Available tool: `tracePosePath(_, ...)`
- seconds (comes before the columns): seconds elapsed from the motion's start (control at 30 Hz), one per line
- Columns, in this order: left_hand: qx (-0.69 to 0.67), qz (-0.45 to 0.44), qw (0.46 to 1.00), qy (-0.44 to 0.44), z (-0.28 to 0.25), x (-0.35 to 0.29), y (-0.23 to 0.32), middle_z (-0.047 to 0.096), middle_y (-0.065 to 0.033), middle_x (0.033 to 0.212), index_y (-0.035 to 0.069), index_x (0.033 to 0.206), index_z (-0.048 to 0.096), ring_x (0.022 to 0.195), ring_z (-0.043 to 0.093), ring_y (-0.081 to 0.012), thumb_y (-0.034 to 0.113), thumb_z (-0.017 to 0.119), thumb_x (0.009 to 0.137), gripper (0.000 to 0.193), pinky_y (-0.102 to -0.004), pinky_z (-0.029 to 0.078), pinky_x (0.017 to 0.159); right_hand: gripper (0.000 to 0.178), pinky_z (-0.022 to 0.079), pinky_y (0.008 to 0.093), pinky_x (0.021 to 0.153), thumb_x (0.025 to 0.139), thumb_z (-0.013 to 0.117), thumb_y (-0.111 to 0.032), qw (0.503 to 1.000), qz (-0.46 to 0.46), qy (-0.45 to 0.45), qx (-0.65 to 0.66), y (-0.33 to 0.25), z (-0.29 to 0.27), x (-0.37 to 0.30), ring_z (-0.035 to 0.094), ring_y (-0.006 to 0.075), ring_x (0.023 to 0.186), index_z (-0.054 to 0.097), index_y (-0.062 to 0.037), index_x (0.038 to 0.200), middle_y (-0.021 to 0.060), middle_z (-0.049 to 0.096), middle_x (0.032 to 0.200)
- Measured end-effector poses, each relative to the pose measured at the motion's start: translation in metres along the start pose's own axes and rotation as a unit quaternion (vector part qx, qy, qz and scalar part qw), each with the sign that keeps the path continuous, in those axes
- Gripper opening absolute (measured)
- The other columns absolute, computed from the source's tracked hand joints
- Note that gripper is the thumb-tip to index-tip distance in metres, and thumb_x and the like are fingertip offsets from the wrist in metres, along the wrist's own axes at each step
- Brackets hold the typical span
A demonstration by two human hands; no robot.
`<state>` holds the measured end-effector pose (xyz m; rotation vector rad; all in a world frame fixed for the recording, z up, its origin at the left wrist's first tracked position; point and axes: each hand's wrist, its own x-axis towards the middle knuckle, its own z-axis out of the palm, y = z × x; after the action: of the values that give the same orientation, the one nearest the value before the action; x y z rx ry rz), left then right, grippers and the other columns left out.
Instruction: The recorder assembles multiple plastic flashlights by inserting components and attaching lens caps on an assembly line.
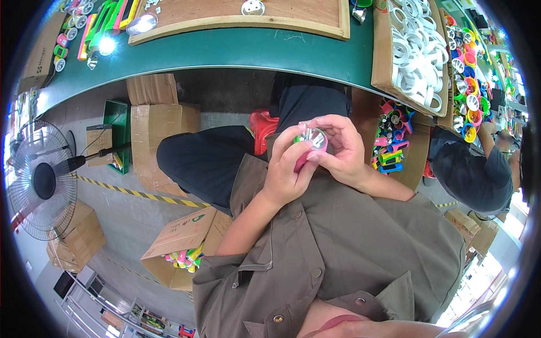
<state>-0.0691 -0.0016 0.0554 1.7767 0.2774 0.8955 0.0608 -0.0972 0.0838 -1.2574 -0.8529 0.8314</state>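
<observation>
In the head view, held a pink flashlight (302, 162) over the lap, directly between the left hand (288, 168) and the right hand (345, 147), with both clamped about its sides and neither clearly nearer. Turned its round, mirror-bright reflector (313, 137) upward, with the long axis mostly hidden in the grip, beside matte brown jacket (360, 231) cloth and apart from the smooth green bench (236, 55).
</observation>
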Motion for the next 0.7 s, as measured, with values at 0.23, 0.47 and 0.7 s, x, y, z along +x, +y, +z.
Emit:
tracePosePath(0.23,0.009,-0.028,0.995,-0.099,-0.006,0.002,-0.007,0.047,-0.0224,0.135,0.008,0.129,0.047,0.116,0.056,-0.0427,0.007,0.077,0.078,0.059,-0.0457,0.050,0.093,0.045,0.052,0.0300,0.093,0.078,0.081,-0.002,0.998,-0.002,0.029,-0.053,0.027,-0.015,-0.002,0.062,0.0173,0.107,0.060,0.0033,0.117,0.0124,0.062,0.118)
tracePosePath(0.47,0.003,-0.033,0.997,-0.069,0.003,-0.002,-0.028,0.040,-0.0236,0.137,0.008,0.137,0.035,0.128,0.044,-0.0412,0.001,0.079,0.071,0.080,-0.0470,0.040,0.104,0.028,0.054,0.0281,0.077,0.082,0.078,-0.009,0.981,-0.011,0.016,-0.193,0.029,-0.019,0.021,0.067,0.0155,0.087,0.065,0.0009,0.105,0.0097,0.068,0.097)
tracePosePath(0.7,0.089,0.007,0.995,0.046,-0.069,0.010,0.003,0.044,-0.0230,0.133,0.010,0.133,0.039,0.125,0.047,-0.0397,-0.002,0.078,0.069,0.076,-0.0459,0.041,0.103,0.014,0.051,0.0278,0.086,0.095,0.060,-0.006,0.977,-0.104,-0.091,-0.165,-0.023,0.045,0.145,0.064,0.0139,0.095,0.062,0.0013,0.107,0.0088,0.066,0.104)
